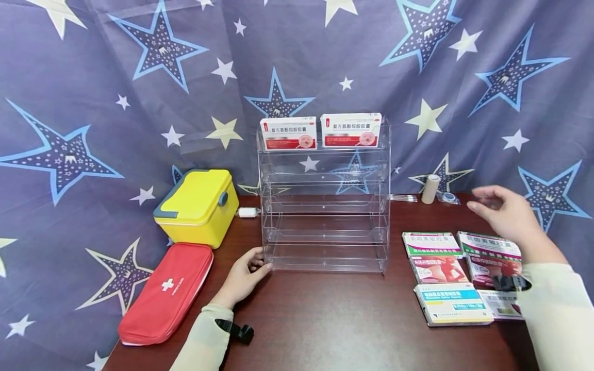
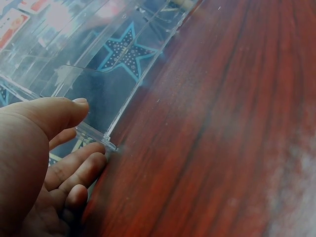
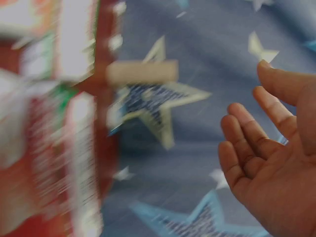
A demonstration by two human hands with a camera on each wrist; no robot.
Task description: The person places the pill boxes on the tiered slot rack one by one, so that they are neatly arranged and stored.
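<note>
A clear tiered display rack stands mid-table, with two white-and-red medicine boxes side by side on its top tier. My left hand holds the rack's lower left corner; in the left wrist view the thumb lies over the clear plastic and the fingers curl by the corner. My right hand is raised in the air at the right, fingers loosely bent with nothing in them. Below it lie several medicine boxes in two columns, among them a green-and-white box, a red-pink box and a blue-and-white box.
On the left are a yellow case with a grey handle and a red first-aid pouch. A small white roll lies by the rack. Behind the boxes stand a beige roll and a small wrapped item. A star-patterned curtain hangs behind.
</note>
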